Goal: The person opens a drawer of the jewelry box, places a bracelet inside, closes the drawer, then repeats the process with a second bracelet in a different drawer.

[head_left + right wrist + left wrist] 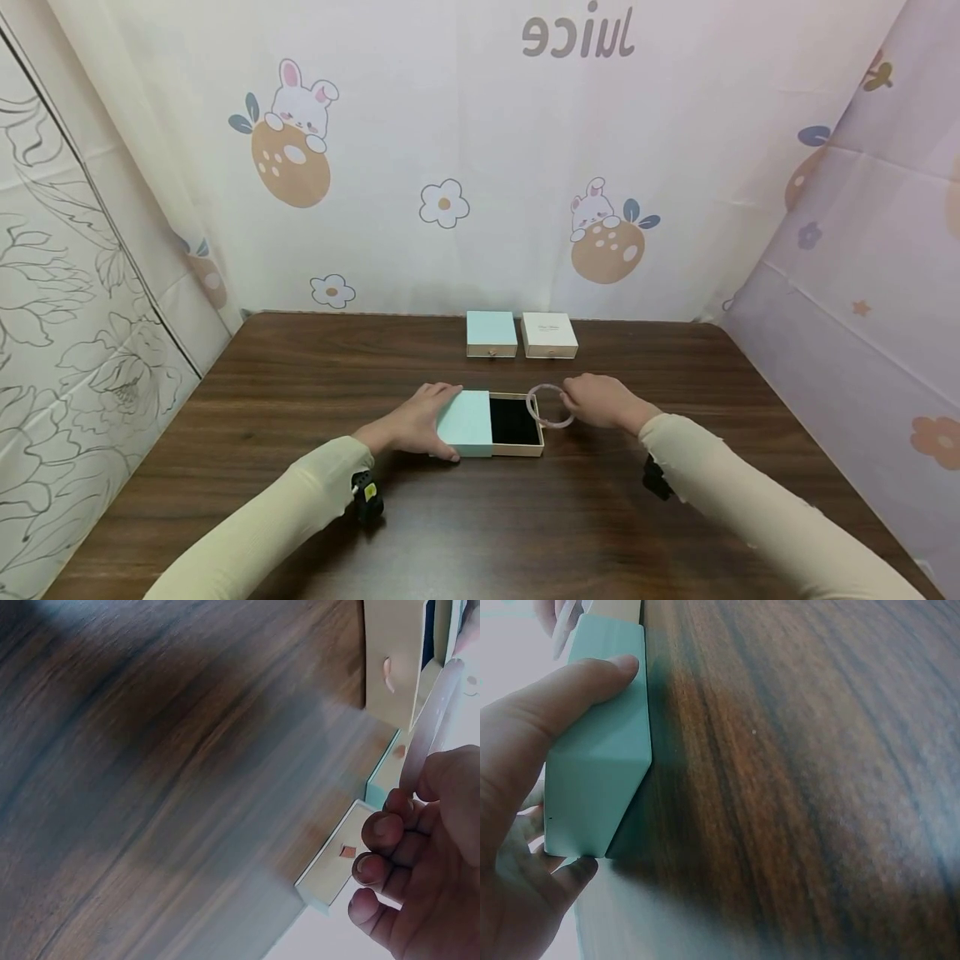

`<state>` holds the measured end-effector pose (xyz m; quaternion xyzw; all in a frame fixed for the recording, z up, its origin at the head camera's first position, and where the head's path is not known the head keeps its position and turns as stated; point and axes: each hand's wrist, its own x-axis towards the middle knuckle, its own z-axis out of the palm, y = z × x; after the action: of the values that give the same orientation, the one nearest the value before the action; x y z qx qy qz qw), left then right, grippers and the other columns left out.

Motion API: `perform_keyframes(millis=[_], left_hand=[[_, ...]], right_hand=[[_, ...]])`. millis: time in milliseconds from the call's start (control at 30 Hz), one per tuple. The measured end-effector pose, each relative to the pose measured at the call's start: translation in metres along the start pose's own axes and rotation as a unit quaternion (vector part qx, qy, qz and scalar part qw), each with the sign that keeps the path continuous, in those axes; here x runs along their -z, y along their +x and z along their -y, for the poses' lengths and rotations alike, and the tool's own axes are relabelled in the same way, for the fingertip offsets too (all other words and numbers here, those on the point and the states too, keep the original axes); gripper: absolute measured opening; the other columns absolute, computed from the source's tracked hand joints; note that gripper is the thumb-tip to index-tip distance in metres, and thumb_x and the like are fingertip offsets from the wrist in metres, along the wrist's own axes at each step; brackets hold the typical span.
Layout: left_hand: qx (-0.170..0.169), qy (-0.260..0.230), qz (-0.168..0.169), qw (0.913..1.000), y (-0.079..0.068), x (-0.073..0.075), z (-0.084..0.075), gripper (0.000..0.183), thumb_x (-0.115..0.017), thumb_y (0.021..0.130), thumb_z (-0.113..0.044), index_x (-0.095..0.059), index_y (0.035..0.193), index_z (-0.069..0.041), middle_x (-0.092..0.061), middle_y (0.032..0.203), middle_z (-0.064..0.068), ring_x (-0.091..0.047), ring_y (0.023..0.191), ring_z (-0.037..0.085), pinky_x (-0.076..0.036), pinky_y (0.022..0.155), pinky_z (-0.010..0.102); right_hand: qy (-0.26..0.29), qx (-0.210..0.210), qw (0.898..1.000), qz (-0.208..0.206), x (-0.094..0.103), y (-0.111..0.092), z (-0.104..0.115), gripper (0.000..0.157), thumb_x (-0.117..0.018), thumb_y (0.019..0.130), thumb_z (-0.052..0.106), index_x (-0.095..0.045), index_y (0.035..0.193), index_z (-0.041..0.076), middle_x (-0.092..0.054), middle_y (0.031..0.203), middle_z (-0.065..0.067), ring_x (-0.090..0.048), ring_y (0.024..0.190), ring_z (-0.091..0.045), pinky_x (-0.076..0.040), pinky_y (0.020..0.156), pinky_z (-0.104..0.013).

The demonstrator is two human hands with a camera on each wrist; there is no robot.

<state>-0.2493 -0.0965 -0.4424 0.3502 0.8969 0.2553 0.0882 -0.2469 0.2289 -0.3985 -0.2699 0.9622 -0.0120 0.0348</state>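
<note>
A light-blue drawer box [465,423] lies on the table with its cream drawer [517,451] slid out to the right, showing a black lining. My left hand [414,423] grips the box's left end; in the left wrist view the thumb [592,681] lies along its front side and the other fingers are around the back. Between thumb and index finger, my right hand [606,402] pinches a pale pink bangle [433,724]. The bangle is tilted up at the drawer's right end and overlaps its edge in the head view.
Behind, towards the table's far edge, a second light-blue box [491,332] and a white box [550,332] stand side by side, both shut. The dark wood table [315,367] backs onto a printed curtain [390,125], with more curtains at both sides.
</note>
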Motion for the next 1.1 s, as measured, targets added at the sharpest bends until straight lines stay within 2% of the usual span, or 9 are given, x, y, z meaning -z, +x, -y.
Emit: perform_keyframes(millis=[600,833,1100], left_hand=[[-0.003,-0.004,-0.003,1.0000,-0.001,0.001,-0.002,0.104,-0.084,0.067,-0.038,-0.030,0.147,-0.001,-0.039,0.141,0.012,-0.035,0.125,0.028,-0.037,0.097,0.044],[-0.007,-0.003,-0.005,1.0000,-0.001,0.002,-0.002,0.104,-0.084,0.067,-0.038,-0.030,0.147,-0.001,-0.039,0.141,0.013,-0.035,0.124,0.028,-0.038,0.096,0.044],[-0.008,-0.006,-0.004,0.9999,-0.001,0.001,0.000,0.104,-0.084,0.067,-0.039,-0.030,0.148,-0.001,-0.039,0.141,0.012,-0.035,0.124,0.028,-0.038,0.096,0.044]], right_hand=[[-0.023,0.005,1.000,-0.001,0.001,0.011,0.030,0.024,-0.046,0.098,0.015,-0.052,0.075,0.011,-0.046,0.064,0.001,-0.048,0.060,-0.016,-0.045,0.057,-0.038],[-0.026,0.006,1.000,0.010,0.005,0.017,0.040,0.023,-0.047,0.098,0.015,-0.054,0.076,0.010,-0.047,0.064,0.001,-0.045,0.058,-0.014,-0.043,0.054,-0.033],[-0.043,0.022,0.999,0.002,0.001,0.021,0.047,0.025,-0.048,0.098,0.015,-0.053,0.074,0.009,-0.048,0.064,0.000,-0.048,0.059,-0.015,-0.044,0.055,-0.036]])
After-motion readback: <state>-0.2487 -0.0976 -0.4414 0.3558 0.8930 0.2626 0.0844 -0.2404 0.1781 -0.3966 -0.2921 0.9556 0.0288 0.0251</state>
